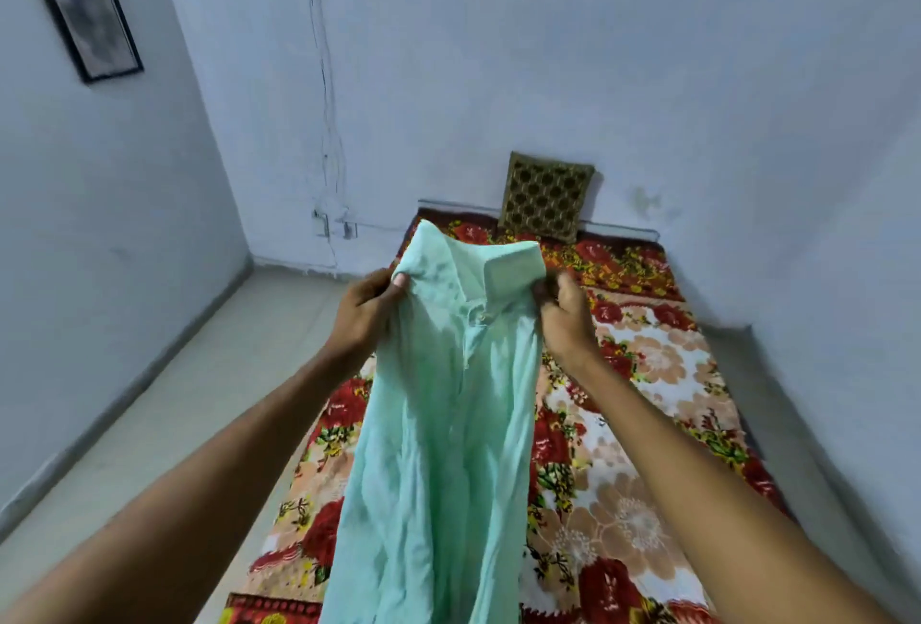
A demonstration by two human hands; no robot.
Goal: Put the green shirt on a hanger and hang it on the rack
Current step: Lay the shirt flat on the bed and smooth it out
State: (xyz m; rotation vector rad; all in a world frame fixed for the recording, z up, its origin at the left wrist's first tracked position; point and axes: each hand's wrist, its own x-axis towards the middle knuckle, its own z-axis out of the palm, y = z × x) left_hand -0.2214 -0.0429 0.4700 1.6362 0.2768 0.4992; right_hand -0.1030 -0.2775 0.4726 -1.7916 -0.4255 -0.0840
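A light green collared shirt [438, 424] hangs in the air in front of me, above the bed. My left hand [366, 312] pinches its left shoulder beside the collar. My right hand [563, 312] grips the right shoulder beside the collar. The shirt's body droops down and runs out of the bottom of the frame. No hanger and no rack is in view.
A bed with a red floral blanket [648, 374] lies below the shirt, along the right wall. A patterned cushion [545, 195] leans on the far wall. Bare floor [199, 399] runs along the left. A framed picture [82, 13] hangs on the left wall.
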